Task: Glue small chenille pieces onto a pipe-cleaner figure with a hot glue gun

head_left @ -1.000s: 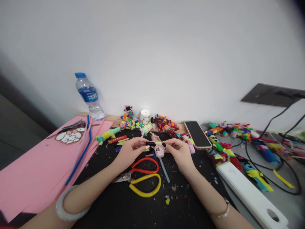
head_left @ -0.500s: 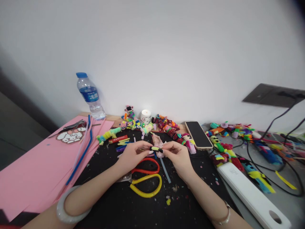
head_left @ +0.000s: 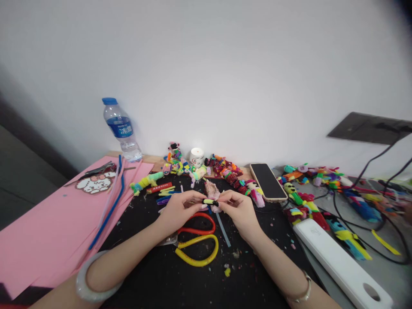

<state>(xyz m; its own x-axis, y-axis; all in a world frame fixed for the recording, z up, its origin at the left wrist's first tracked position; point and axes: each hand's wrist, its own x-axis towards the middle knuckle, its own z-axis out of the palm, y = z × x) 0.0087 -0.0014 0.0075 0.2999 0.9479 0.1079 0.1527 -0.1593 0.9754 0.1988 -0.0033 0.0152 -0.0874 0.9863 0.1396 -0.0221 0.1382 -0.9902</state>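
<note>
In the head view, the bottle (head_left: 121, 128) at left wears a blue label with white characters, too blurred to read surely. The red strip (head_left: 159, 187) left of centre carries pale lettering too small to make out. The white cup (head_left: 197, 158) above it shows red and dark marks, and the white bar (head_left: 341, 262) at lower right a faint grey one.

At frame centre both grips pinch one thing: the left hand (head_left: 182, 210) and right hand (head_left: 238, 210) hold opposite ends of a short piece (head_left: 210, 201) between thumbs and fingertips. Compared with a second ago, hands and piece sit slightly lower, and less black shows at the piece's left end.

The piece looks fuzzy, yellow in the middle, black toward the ends. Behind it lies a crumpled pink bundle (head_left: 211, 189). Below, the scissors (head_left: 216, 251) have smooth red and yellow loops, on the black mat (head_left: 144, 274). A bent, blue stem (head_left: 107, 215) crosses flat pink paper (head_left: 38, 236) at left. The bar is smooth, with an oval hole.
</note>
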